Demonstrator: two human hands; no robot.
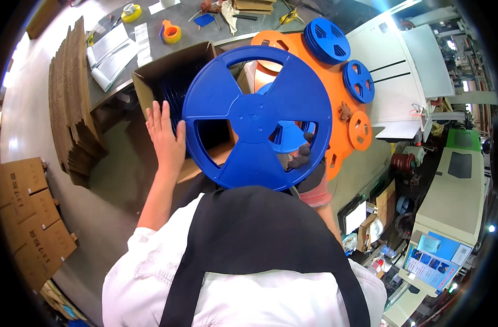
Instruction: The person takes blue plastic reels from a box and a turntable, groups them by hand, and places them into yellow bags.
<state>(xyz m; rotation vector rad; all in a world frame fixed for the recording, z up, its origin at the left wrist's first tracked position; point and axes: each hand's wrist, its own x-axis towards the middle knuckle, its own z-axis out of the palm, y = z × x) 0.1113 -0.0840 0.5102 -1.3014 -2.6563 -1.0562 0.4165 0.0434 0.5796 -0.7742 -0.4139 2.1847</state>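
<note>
A large blue plastic reel (253,117) with wedge-shaped cutouts is held up in front of my chest, its flat face toward me. My right hand (301,159), in a dark-fingered glove, grips it at the lower right, fingers showing through a cutout. Bare and with fingers stretched out, my left hand (166,135) is beside the reel's left rim; whether the thumb touches it I cannot tell. Behind the reel stands an open cardboard box (145,90) with blue reels on edge inside, partly hidden. Another blue reel (288,137) shows through the cutouts.
An orange lobed stand (309,64) carries stacked blue reels (326,41), more blue reels (358,81) and an orange disc (360,131). Flattened cartons (69,103) stand at left. Tape rolls (171,34) and papers (111,54) lie on the grey table (192,13). A machine (450,185) is at right.
</note>
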